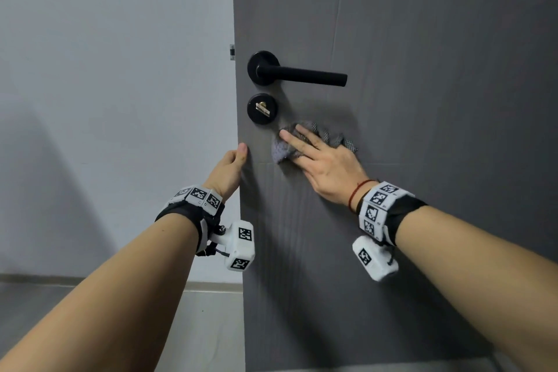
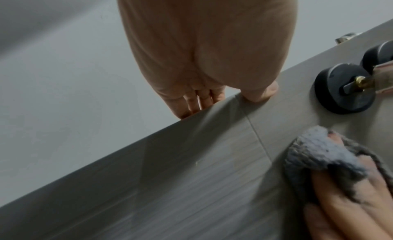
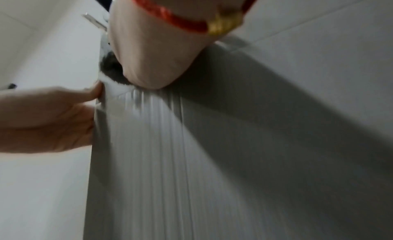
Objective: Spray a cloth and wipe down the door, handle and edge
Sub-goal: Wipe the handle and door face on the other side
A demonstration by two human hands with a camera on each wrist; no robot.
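A dark grey door [image 1: 422,100] stands open, with a black lever handle [image 1: 302,73] and under it a round black lock [image 1: 262,109] with a key in it. My right hand [image 1: 314,151] lies flat with straight fingers on a crumpled grey cloth [image 1: 280,152] and presses it against the door face just below and right of the lock. My left hand [image 1: 234,160] grips the door's edge [image 1: 238,118] at the same height, thumb on the front face, fingers behind. The left wrist view shows that left hand [image 2: 212,85], the cloth [image 2: 319,148] and the lock [image 2: 344,89].
A pale wall [image 1: 105,69] lies beyond the door's edge on the left, with grey floor [image 1: 60,305] at its foot. A metal latch plate [image 1: 232,52] sits on the edge level with the handle. The right wrist view is blurred, showing the door face [image 3: 212,159].
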